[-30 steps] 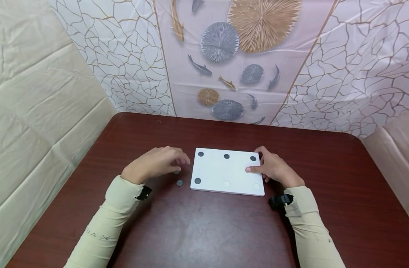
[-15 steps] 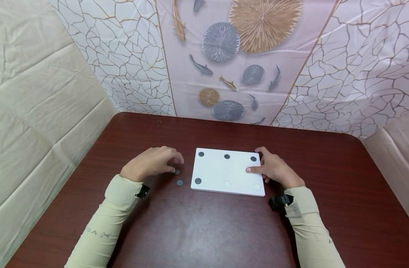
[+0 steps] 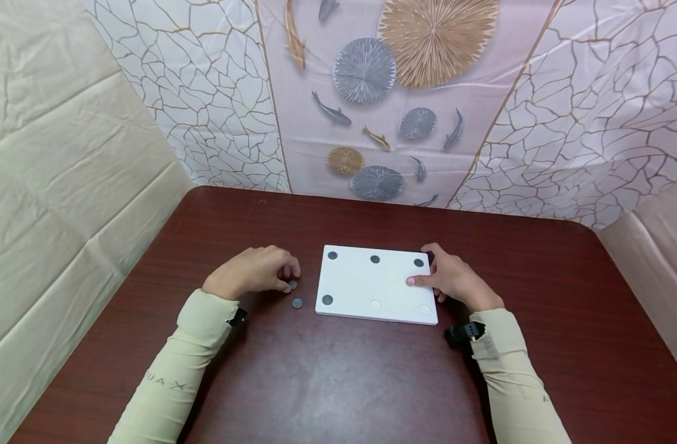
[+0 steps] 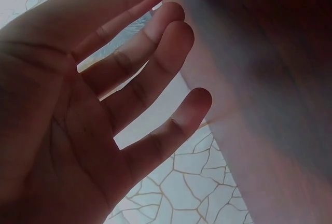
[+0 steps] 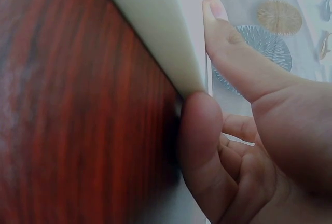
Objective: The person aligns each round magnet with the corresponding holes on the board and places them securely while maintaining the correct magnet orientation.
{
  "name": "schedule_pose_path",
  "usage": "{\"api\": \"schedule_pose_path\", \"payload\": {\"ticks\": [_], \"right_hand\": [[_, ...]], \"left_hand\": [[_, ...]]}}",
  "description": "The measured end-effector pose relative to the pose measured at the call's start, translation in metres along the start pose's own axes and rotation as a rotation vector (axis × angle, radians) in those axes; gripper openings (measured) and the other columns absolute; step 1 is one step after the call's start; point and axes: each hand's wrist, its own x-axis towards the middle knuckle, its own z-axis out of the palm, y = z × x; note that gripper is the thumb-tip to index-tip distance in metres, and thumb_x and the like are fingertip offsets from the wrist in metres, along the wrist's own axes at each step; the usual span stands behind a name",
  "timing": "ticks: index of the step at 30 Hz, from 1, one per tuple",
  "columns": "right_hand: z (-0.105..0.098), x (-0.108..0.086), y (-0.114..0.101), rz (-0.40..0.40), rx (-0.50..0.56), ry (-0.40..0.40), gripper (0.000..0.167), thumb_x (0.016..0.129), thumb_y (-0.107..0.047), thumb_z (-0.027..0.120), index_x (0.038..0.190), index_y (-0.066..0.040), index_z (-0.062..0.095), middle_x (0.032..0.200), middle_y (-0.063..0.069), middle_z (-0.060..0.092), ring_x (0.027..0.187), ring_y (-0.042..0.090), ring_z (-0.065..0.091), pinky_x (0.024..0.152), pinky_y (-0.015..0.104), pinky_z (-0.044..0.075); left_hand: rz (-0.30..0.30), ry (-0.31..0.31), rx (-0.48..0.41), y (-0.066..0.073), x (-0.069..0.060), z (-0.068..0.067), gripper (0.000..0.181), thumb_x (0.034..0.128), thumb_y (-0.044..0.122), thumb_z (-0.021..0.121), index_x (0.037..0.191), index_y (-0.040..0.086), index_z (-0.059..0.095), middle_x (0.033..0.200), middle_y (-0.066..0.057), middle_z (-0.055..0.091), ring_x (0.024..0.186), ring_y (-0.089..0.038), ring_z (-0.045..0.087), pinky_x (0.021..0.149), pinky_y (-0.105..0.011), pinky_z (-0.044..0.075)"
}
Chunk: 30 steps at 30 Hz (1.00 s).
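My left hand (image 3: pixel 255 271) is low over the table, its fingers loosely bent. The thumb tip meets or nearly meets a small dark disc (image 3: pixel 293 285); contact is unclear. A second dark disc (image 3: pixel 297 303) lies just nearer. In the left wrist view the fingers (image 4: pixel 176 47) are spread with nothing between them. A flat white board (image 3: pixel 366 280) lies to the right, with dark round spots (image 3: pixel 332 255) along its far edge and at its near left corner, and two pale circles (image 3: pixel 375 304) along its near edge. My right hand (image 3: pixel 455 280) grips the board's right edge, thumb on top.
The dark reddish-brown table (image 3: pixel 338 382) reaches to a patterned cloth (image 3: pixel 205 92) behind it. A plain cream cloth (image 3: pixel 66 185) hangs along the left side. Black straps (image 3: pixel 465 333) are on both wrists.
My left hand has drawn back a little to the left, away from the board, uncovering more of the farther loose disc. The right hand and the board have stayed put.
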Motion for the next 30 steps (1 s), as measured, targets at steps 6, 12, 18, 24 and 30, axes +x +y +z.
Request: {"api": "schedule_pose_path", "payload": {"ticks": [6,12,18,24,30], "right_hand": [[0.0007,0.0004,0.0001,0.004,-0.004,0.005,0.091,0.089,-0.036,0.087,0.157,-0.005,0.035,0.102,0.018,0.057,0.057,0.022,0.063,0.055,0.035,0.056],[0.0007,0.0016,0.0008,0.001,-0.002,0.003,0.092,0.089,-0.036,0.087,0.157,-0.005,0.035,0.101,0.017,0.055,0.057,0.021,0.062,0.054,0.034,0.054],[0.0010,0.0027,0.0004,0.003,-0.002,0.002,0.093,0.089,-0.038,0.087,0.157,-0.005,0.035,0.100,0.017,0.054,0.057,0.021,0.062,0.055,0.034,0.054],[0.0011,0.0020,0.0014,0.011,0.002,0.000,0.091,0.088,-0.039,0.088,0.157,-0.007,0.036,0.102,0.016,0.056,0.058,0.022,0.063,0.056,0.034,0.055],[0.0001,0.0009,0.0020,0.007,0.006,0.002,0.091,0.088,-0.039,0.087,0.156,-0.007,0.036,0.103,0.017,0.057,0.058,0.023,0.064,0.056,0.035,0.056]], "left_hand": [[0.002,-0.016,0.013,-0.0007,0.0039,0.0049,0.018,0.0870,0.015,0.084,0.102,0.023,0.078,0.088,0.012,0.067,0.084,-0.005,0.061,0.075,-0.035,0.055],[-0.019,-0.015,0.011,-0.0014,0.0047,0.0062,0.018,0.0863,0.016,0.084,0.100,0.025,0.076,0.085,0.014,0.065,0.083,-0.005,0.060,0.074,-0.035,0.054],[-0.027,-0.018,-0.006,-0.0026,0.0048,0.0061,0.018,0.0870,0.014,0.083,0.100,0.024,0.076,0.085,0.012,0.065,0.082,-0.006,0.060,0.074,-0.035,0.054],[-0.040,-0.023,-0.060,-0.0029,0.0052,0.0068,0.019,0.0866,0.012,0.084,0.100,0.022,0.076,0.084,0.011,0.066,0.081,-0.006,0.060,0.075,-0.033,0.054],[-0.035,-0.015,-0.101,-0.0039,0.0062,0.0079,0.020,0.0853,0.008,0.084,0.099,0.020,0.076,0.083,0.011,0.067,0.080,-0.006,0.062,0.075,-0.032,0.054]]}}
